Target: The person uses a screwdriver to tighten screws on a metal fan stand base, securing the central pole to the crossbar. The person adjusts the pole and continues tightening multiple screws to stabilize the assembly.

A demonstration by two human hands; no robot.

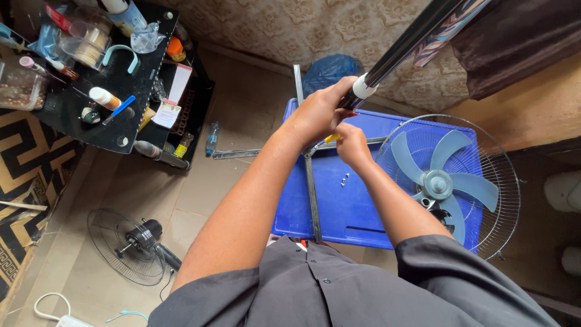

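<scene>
My left hand (319,112) grips the lower end of a black fan pole (404,48) just below its white collar (363,88). The pole slants up to the top right. My right hand (352,144) is closed on a yellow-handled screwdriver (330,138) right under the pole's end. Beneath both hands a grey metal cross base (312,188) lies on a blue plastic bin lid (345,200). Small loose screws (344,178) rest on the lid close to my right hand.
A fan grille with pale blue blades (445,181) leans on the lid's right side. A fan motor with rear grille (133,242) lies on the tiled floor at left. A cluttered black table (106,82) stands at top left. A blue bag (330,69) sits by the wall.
</scene>
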